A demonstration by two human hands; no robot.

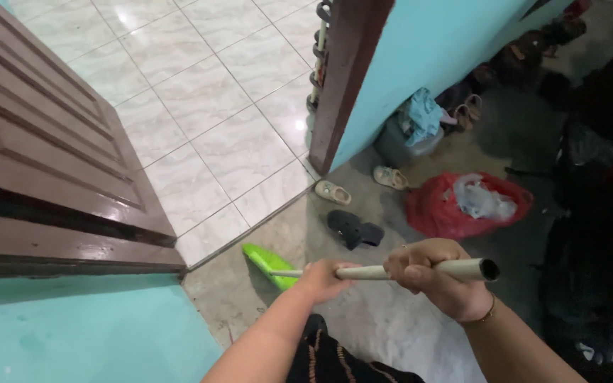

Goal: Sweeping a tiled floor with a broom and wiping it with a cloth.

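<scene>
Both my hands grip a cream-coloured broom handle [370,272] that runs almost level across the lower middle of the view. My left hand [323,279] holds it lower down, closer to the head. My right hand [438,278], with a thin bracelet at the wrist, holds it near the open top end. The bright green broom head [269,263] rests on the grey concrete floor [384,319], just outside the doorway's tiled edge.
An open brown door [44,149] stands left, over pale floor tiles [214,113]. A turquoise wall [420,50] and brown door frame [342,78] stand ahead. A dark sandal [352,228], two pale shoes [333,191], a red plastic bag [466,202] and more footwear lie near the wall. Dark objects crowd the right.
</scene>
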